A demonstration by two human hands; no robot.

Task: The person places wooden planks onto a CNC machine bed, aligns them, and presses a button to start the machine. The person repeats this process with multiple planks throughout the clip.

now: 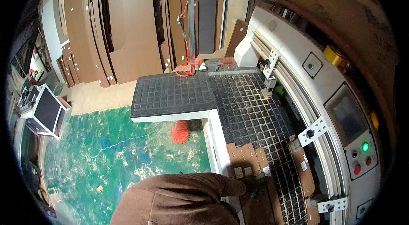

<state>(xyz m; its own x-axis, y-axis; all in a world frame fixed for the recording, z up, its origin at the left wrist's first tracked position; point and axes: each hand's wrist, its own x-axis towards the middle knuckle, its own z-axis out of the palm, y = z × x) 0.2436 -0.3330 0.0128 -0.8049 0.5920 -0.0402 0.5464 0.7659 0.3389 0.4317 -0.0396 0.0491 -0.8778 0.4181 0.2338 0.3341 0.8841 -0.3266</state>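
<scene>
A brown sleeve enters from the lower edge, bends to the right and ends at my left hand (pixel 255 183), which looks dark green, as if gloved. That hand lies over brown panels (pixel 242 155) stacked at the near left edge of the machine's black grid bed (pixel 238 97). Small holes and white labels show on the panels. Shadow hides the fingers, so whether they grip a panel cannot be made out. My right hand is out of view.
The white machine (pixel 294 46) runs along the right, with rails, metal clamp plates (pixel 312 132), a screen (pixel 347 108) and a lit green button (pixel 365 146). Tall brown boards (pixel 132 25) lean at the back. An orange coiled hose (pixel 187 67) hangs by a post. A framed cart (pixel 42 110) stands left on green flooring.
</scene>
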